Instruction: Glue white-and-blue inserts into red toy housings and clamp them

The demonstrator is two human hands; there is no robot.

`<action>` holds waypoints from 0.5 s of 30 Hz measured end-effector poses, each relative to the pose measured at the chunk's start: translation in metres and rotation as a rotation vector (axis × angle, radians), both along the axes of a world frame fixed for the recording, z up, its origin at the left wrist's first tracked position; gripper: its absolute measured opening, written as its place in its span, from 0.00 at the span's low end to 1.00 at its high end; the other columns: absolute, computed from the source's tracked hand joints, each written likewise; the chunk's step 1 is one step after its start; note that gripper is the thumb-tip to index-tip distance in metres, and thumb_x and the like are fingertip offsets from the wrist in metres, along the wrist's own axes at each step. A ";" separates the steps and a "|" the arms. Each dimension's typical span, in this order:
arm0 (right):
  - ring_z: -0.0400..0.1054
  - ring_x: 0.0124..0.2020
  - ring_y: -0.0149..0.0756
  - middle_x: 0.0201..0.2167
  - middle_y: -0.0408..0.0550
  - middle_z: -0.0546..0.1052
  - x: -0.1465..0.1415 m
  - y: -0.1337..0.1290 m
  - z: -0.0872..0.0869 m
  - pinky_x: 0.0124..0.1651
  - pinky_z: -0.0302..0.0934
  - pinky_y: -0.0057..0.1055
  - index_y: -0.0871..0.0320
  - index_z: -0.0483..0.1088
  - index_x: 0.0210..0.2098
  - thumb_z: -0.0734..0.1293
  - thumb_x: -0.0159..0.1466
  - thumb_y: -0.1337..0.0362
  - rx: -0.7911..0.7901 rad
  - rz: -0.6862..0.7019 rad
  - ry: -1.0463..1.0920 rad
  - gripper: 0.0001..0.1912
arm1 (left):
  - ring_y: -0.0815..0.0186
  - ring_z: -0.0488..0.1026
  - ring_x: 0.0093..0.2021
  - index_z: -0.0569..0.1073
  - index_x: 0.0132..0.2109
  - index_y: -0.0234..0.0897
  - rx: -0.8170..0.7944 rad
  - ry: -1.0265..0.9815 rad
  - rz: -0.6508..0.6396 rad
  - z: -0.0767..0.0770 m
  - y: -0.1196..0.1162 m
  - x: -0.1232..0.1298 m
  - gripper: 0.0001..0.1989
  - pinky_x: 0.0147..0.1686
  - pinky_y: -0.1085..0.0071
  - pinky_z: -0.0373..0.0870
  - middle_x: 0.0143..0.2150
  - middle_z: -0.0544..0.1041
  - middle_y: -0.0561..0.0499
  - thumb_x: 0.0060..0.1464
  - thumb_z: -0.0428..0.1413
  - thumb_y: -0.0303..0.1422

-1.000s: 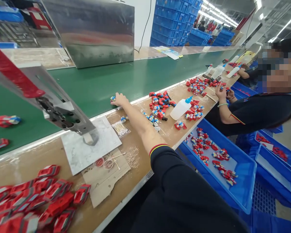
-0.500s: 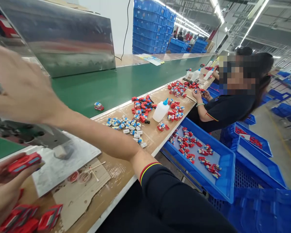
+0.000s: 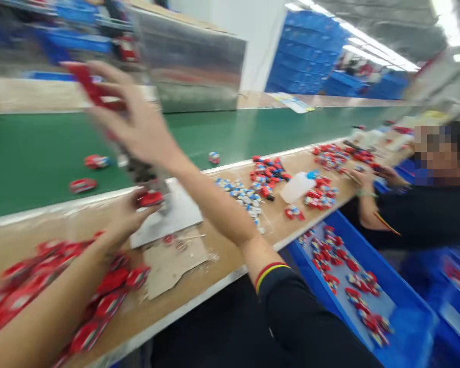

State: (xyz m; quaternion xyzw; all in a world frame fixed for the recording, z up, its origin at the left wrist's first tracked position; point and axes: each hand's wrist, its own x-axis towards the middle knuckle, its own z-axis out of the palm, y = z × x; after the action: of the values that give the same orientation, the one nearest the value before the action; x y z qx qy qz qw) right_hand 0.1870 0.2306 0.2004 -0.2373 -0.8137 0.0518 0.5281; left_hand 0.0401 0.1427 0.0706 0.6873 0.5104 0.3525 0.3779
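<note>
While the left hand [image 3: 132, 212] is closed on a red piece [image 3: 150, 199] at the foot of the metal lever tool [image 3: 138, 167], the right hand [image 3: 138, 122] is at the tool's red handle [image 3: 83, 77], thumb on one side and fingers on the other; blur hides how firmly it grips. The red piece is just above the near left corner of the white board [image 3: 182, 210] on the table [image 3: 224, 250]. Cardboard [image 3: 172, 271] lies on the near side of the board, and a heap of red parts [image 3: 26, 278] spreads to the left. Beyond the table's far edge, two red parts [image 3: 95, 162] and a smaller part [image 3: 213, 157] rest on the green belt [image 3: 30, 148]. To the right are white-and-blue parts [image 3: 240, 195], a blue-capped bottle [image 3: 296, 188] and a blue bin [image 3: 414, 312] holding more pieces. A person [image 3: 421, 217] works farther right.
</note>
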 end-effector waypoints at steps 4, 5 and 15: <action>0.79 0.59 0.33 0.63 0.47 0.79 0.014 -0.035 0.001 0.63 0.74 0.30 0.49 0.53 0.71 0.61 0.76 0.39 -0.176 0.016 0.159 0.33 | 0.53 0.85 0.46 0.76 0.44 0.37 -0.026 -0.038 0.028 -0.015 0.011 -0.001 0.21 0.58 0.51 0.82 0.44 0.86 0.46 0.40 0.69 0.31; 0.79 0.58 0.36 0.63 0.46 0.78 0.020 -0.043 0.002 0.59 0.77 0.33 0.45 0.54 0.71 0.63 0.75 0.39 -0.188 0.021 0.149 0.33 | 0.55 0.85 0.46 0.77 0.45 0.37 -0.027 -0.057 0.015 -0.021 0.014 -0.003 0.21 0.57 0.53 0.82 0.45 0.86 0.46 0.41 0.69 0.30; 0.77 0.50 0.39 0.50 0.48 0.80 0.037 -0.121 -0.004 0.46 0.77 0.39 0.49 0.72 0.58 0.69 0.72 0.67 0.069 0.043 -0.005 0.16 | 0.58 0.85 0.47 0.77 0.53 0.32 0.048 -0.257 -0.146 -0.049 0.021 0.001 0.23 0.54 0.57 0.83 0.49 0.85 0.40 0.49 0.67 0.24</action>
State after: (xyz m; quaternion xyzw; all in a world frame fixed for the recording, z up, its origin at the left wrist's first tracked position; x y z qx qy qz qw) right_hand 0.2236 0.1098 0.1966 -0.2014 -0.8214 0.0342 0.5325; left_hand 0.0406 0.1641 0.0215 0.6807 0.3978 0.4214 0.4481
